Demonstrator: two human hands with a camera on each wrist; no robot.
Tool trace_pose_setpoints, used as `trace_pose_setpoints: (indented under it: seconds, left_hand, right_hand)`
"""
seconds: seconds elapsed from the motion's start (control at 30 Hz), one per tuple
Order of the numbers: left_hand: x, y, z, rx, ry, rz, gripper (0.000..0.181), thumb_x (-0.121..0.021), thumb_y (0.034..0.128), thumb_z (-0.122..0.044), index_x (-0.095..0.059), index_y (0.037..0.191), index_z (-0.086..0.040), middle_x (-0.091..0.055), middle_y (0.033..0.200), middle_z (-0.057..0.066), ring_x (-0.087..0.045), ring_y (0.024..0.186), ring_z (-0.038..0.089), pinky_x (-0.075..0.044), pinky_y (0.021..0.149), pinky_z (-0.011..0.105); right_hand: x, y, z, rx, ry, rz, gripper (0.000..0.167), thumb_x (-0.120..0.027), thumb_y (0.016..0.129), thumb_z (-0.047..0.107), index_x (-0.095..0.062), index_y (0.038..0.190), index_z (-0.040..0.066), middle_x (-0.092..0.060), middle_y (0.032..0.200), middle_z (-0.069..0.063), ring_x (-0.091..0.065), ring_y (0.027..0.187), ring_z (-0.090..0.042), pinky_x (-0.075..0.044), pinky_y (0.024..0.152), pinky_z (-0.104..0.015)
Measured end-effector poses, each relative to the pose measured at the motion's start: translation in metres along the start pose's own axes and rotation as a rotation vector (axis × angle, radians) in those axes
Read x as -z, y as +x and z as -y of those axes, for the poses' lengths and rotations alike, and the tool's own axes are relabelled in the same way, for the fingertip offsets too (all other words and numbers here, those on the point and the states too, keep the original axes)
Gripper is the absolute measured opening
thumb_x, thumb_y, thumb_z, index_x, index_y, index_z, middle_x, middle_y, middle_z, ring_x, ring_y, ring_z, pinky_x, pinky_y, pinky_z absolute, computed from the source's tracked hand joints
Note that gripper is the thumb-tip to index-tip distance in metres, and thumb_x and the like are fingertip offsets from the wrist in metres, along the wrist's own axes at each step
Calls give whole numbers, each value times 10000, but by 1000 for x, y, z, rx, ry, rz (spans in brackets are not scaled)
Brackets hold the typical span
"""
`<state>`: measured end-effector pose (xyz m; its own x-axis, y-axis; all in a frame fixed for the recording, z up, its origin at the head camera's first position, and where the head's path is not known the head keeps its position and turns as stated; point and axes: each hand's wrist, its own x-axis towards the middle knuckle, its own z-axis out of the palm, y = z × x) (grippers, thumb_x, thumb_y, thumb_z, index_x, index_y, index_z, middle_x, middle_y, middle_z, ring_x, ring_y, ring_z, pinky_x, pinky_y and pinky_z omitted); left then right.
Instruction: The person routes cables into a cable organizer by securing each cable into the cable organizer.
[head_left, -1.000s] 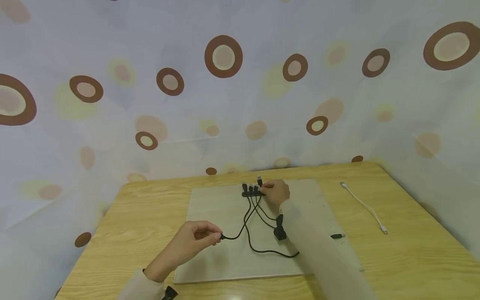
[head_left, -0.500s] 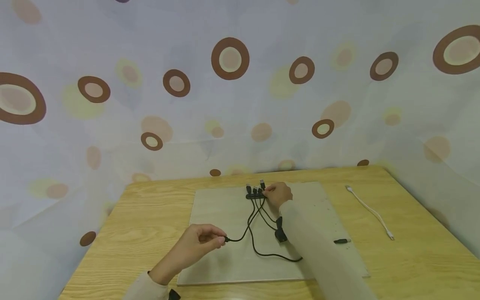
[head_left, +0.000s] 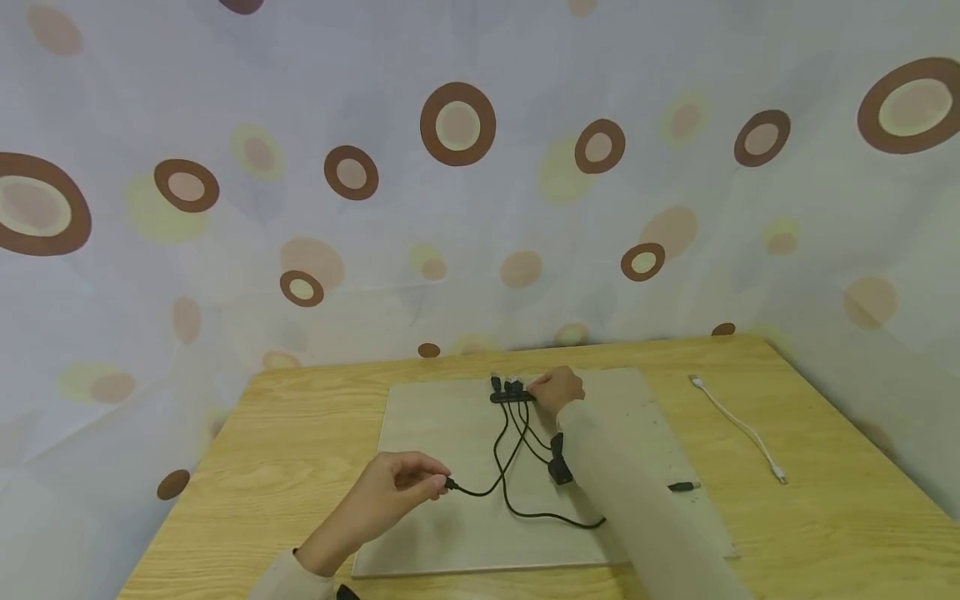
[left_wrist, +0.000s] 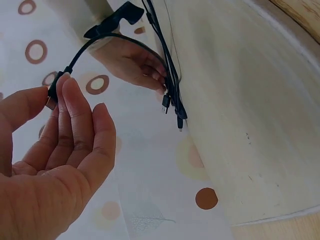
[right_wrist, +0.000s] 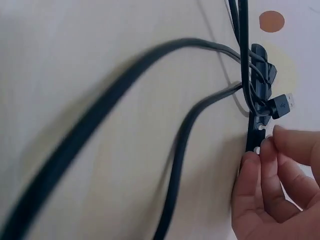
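Note:
My left hand [head_left: 401, 487] pinches the plug end [left_wrist: 54, 92] of a black USB cable [head_left: 480, 493] between thumb and fingertips, above the board. The cable runs from there to a black cable clip strip [head_left: 495, 398] at the board's far edge. Several black cables sit in the strip's slots, with plugs sticking out beyond it; one USB plug [right_wrist: 281, 106] shows its metal end in the right wrist view. My right hand [head_left: 558, 390] holds the strip's right end with thumb and fingers, beside slots that show no cable. The fingers hide that end.
A pale board [head_left: 420, 550] lies on the wooden table [head_left: 285, 433]. One black cable [head_left: 555, 515] loops across the board under my right sleeve. A short black plug piece [head_left: 681, 487] lies at its right side, and a white cable [head_left: 738, 421] farther right. Patterned cloth [head_left: 450, 275] hangs behind.
The USB plug that stood up by my right fingers has dropped lower, close to the other plugs. The cable from my left hand sags more. Both hands stay nearly in place.

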<state>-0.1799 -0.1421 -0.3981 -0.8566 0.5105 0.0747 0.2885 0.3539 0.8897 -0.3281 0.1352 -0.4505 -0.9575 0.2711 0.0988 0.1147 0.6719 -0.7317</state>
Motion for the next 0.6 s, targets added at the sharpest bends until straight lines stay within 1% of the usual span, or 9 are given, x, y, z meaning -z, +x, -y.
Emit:
trace_pose_setpoints:
  seconds: [0.1,0.2,0.3,0.37,0.47,0.53,0.6]
  left_hand:
    - [0,1,2,6,10,-30,265,-631,938,-232,-687,1057,-2,-707,936,127,-672,839,251,-513,745,207]
    - [1,1,3,8,22,-48,277,-633,936,-234,-684,1057,10,-707,934,149,-674,840,276,-512,744,210]
    - [1,0,5,8,17,-49,284,-633,937,-233,-681,1060,18,-705,936,165,-673,845,302,-513,740,211]
    - [1,0,5,12,9,-46,281,-633,937,-232,-682,1063,14,-706,938,157,-672,848,304,-513,740,210]
    - [1,1,4,13,4,-47,254,-635,935,-231,-690,1060,-17,-708,940,123,-673,849,281,-517,738,208]
    - [0,2,3,7,1,-49,234,-638,933,-226,-693,1055,-34,-709,942,106,-672,849,269,-520,739,211]
    - [0,3,3,1,2,-51,215,-642,931,-217,-696,1044,-43,-708,939,102,-672,845,261,-523,734,216]
  right_hand:
    - [-1,0,-1,55,7,47,176,-737,830,211,-751,785,41,-715,925,-153,-649,906,-355,-529,800,-486]
    - [-6,4,-6,152,-21,101,153,-742,823,202,-749,787,53,-715,857,-99,-652,829,-295,-532,757,-454]
    - [-12,7,-9,231,-89,113,114,-735,814,162,-737,746,69,-700,785,-53,-639,728,-236,-541,689,-414]
    - [-13,7,-8,254,-104,102,113,-715,808,134,-728,723,60,-695,760,-61,-634,696,-235,-542,651,-407]
    - [-9,6,-6,221,-101,58,135,-685,814,130,-732,712,55,-701,757,-77,-641,696,-247,-544,652,-412]
    - [-4,6,-5,182,-81,32,155,-684,821,144,-737,715,44,-711,770,-95,-651,713,-265,-545,671,-434]
    - [-2,7,-4,142,-87,18,171,-693,825,162,-740,711,44,-715,767,-94,-652,704,-256,-545,684,-436]
